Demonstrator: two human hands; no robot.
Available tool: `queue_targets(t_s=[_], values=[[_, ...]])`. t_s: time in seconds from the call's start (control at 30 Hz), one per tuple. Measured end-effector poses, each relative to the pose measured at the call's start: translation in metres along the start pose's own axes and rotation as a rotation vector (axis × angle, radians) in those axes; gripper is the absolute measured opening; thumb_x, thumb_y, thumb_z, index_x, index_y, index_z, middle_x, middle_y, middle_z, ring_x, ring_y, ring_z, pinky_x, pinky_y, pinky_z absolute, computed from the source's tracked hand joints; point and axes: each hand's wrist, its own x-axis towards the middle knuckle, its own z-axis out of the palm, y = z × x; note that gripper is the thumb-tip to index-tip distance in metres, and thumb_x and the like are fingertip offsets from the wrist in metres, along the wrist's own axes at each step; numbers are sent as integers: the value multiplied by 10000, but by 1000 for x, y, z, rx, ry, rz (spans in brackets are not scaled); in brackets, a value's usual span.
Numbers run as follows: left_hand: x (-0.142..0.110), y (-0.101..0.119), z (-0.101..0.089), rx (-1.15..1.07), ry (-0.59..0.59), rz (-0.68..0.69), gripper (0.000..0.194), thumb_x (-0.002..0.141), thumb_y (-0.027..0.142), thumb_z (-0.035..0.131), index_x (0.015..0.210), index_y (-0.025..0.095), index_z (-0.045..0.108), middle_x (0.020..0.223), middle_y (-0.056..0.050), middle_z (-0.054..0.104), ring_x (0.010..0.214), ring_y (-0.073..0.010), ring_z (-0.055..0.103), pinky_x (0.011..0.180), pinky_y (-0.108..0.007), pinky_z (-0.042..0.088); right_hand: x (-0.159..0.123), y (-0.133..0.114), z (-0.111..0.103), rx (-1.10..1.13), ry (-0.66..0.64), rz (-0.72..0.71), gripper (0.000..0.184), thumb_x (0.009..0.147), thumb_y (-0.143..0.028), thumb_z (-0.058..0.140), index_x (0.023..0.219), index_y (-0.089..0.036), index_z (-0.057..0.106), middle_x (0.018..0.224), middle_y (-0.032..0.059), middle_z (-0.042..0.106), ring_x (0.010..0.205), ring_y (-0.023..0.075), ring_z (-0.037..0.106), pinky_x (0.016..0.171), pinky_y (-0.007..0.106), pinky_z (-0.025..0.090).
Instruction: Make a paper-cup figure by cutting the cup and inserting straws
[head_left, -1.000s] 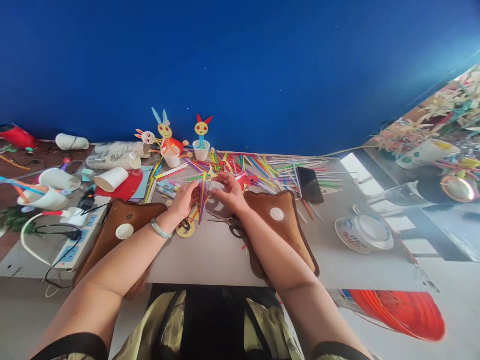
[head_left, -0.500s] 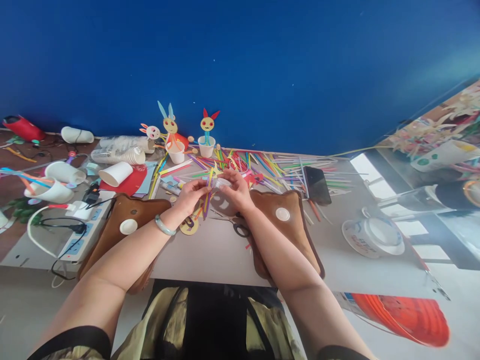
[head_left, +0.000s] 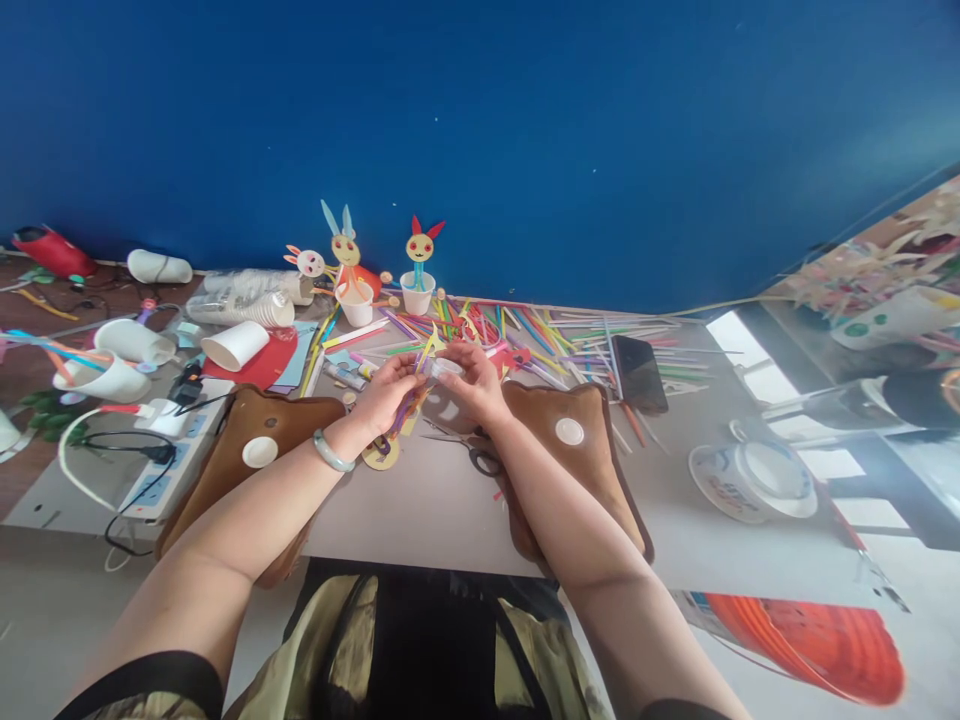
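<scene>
My left hand [head_left: 391,392], a pale bangle on its wrist, pinches a small bunch of yellow and purple pipe cleaners [head_left: 407,403]. The fingers of my right hand [head_left: 474,382] curl around a roll of clear tape [head_left: 445,368], which sits right beside the bunch. Both hands nearly meet just above the table. Below the left hand lies a round yellow card face [head_left: 381,452], partly covered by the pipe cleaners. Scissors [head_left: 484,460] with dark handles rest under my right wrist.
Loose coloured sticks [head_left: 525,340] spread along the blue wall, near paper cups with rabbit figures [head_left: 419,270]. Two brown cushions [head_left: 574,470] lie under my forearms. A phone [head_left: 639,374] and a lidded bowl [head_left: 752,480] stand right; a power strip [head_left: 176,455] lies left.
My left fingers have closed in toward the tape roll, and the pipe cleaners have tilted and sunk lower in the grip. The whole view has shifted slightly.
</scene>
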Motion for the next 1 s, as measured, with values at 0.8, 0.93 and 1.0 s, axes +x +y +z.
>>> queue_targets(t_s=[0.8,0.93,1.0], values=[[3,-6,-2,64,102,181,206,771,262,696,930,185,591,719,43,604,567,-81,527,560,-224,422,-3,4,5,-230,-37,-131,403,724,-558,802,901,-237,635,1196,110,690,1122,276,653,940,434,531],[4,-1,0,10,86,153,294,753,372,768,884,172,597,706,34,619,578,-79,547,573,-220,435,-4,3,4,-224,-58,-167,343,770,-515,779,907,-239,628,1194,108,690,1122,269,655,925,425,533],[2,1,1,3,74,138,343,716,396,815,855,162,607,686,29,621,581,-83,557,576,-219,437,-4,2,3,-236,-64,-192,298,792,-472,771,909,-237,630,1192,112,690,1124,267,654,935,429,526]])
